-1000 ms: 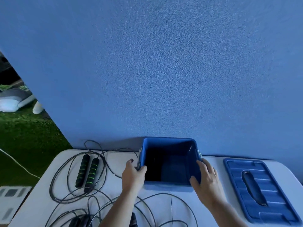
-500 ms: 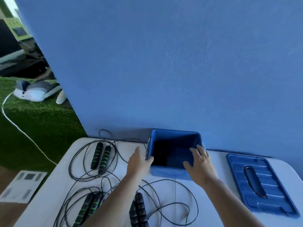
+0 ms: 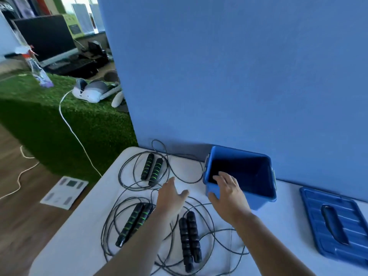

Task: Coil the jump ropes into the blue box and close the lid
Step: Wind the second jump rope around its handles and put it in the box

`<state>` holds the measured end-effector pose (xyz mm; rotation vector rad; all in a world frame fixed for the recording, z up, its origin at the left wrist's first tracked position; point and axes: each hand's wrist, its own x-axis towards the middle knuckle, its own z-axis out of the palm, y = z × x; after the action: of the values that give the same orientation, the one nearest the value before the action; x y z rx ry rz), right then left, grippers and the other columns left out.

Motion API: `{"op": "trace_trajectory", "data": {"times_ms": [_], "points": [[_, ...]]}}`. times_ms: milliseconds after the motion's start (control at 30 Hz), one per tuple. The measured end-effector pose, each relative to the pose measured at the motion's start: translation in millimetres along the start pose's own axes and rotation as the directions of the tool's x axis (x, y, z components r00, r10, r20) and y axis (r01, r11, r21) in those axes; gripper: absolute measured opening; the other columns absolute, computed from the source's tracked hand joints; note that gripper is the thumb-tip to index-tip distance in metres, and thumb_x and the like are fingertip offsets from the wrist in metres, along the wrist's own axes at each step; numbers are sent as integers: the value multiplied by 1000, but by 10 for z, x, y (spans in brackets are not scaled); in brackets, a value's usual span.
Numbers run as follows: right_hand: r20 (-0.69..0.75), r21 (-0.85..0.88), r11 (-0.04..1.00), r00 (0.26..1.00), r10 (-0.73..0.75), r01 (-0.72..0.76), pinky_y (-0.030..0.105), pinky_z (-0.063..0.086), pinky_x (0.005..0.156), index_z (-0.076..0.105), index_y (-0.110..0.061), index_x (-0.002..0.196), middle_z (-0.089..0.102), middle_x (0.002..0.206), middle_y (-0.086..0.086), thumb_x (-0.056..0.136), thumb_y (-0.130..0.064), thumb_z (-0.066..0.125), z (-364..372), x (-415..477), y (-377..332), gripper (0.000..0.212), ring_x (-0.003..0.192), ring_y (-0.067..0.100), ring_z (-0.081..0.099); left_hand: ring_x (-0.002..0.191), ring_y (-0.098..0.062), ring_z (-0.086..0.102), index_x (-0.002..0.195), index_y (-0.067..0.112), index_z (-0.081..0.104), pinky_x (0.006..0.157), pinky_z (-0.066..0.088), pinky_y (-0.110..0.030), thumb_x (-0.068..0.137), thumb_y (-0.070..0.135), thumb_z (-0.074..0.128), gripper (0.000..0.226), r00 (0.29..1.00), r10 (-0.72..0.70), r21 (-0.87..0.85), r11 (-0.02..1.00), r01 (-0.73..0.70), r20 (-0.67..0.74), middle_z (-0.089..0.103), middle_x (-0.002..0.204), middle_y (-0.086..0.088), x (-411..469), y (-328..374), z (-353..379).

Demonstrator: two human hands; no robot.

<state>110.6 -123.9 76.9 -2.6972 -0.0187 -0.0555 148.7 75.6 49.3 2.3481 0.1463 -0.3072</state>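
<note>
table (image 3: 75,242): white, pushed against a blue partition (image 3: 229,76).
blue box (image 3: 260,202): open, inside dark with nothing visible in it, at the back of the table, touching or almost touching the partition; sits slightly skewed.
lid (image 3: 318,202): off, lying flat on the table to the right of the box, well apart from it, handle recess facing up.
far jump rope (image 3: 152,169): green-striped handles side by side, left of the box, cord in loose loops around them.
near-left jump rope (image 3: 135,224): green-striped handles together, cord sprawled.
black jump rope (image 3: 189,240): plain black handles side by side, near the front edge, cord tangled with the others.
right grip (image 3: 229,194): grasping the box's near-left corner, fingers over the rim, thumb on the outer wall.
left grip (image 3: 171,198): released, fingers spread, over the cords between the three handle pairs; contact with the table cannot be told.
</note>
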Motion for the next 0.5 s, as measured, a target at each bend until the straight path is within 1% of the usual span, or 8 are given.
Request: {"op": "trace_trajectory", "data": {"times_ms": [67,133,233,300,400,500], "points": [[24,18,999,999,-40,39,30,28,116,46,-12,147,38,154,4,95,-34,59,119,-70,-97,57,146,22,28,146,-29,36,158,12,27,115,36,-39,95,44,63,79,1000,-9,8,1000,8,14,39,158,-13,-69,-117,15],[49,18,997,996,-78,77,29,32,113,49,-12,145,40,152,3,95,-33,58,234,-138,-169,55,144,21,32,143,-29,40,157,14,28,111,40,-39,95,44,63,78,999,-31,5,1000,31,16,41,155,-13,-148,-215,46],[90,17,992,988,-129,128,30,34,113,53,-10,141,45,149,4,93,-28,57,405,-231,-234,51,140,22,37,140,-26,44,156,18,30,110,44,-41,92,47,65,78,999,-43,17,999,43,16,46,152,-9,-249,-376,132],[121,23,991,984,-132,130,28,34,113,51,-12,142,41,151,2,94,-29,55,498,-282,-264,51,141,19,35,139,-25,46,156,20,30,110,45,-41,92,48,64,78,998,-53,15,998,53,26,47,151,-7,-321,-455,192],[186,19,992,974,-126,125,26,37,110,49,-17,143,38,151,-3,95,-31,53,637,-352,-282,50,141,14,34,139,-23,47,156,20,30,110,44,-35,92,45,65,77,997,-59,37,998,57,41,47,152,-6,-401,-532,278],[258,20,995,961,-99,97,29,42,108,50,-18,138,39,146,-5,93,-29,54,772,-427,-277,47,137,16,39,133,-22,52,154,20,32,103,46,-32,92,38,67,73,994,-75,30,997,73,78,50,146,-7,-487,-574,379]]}}
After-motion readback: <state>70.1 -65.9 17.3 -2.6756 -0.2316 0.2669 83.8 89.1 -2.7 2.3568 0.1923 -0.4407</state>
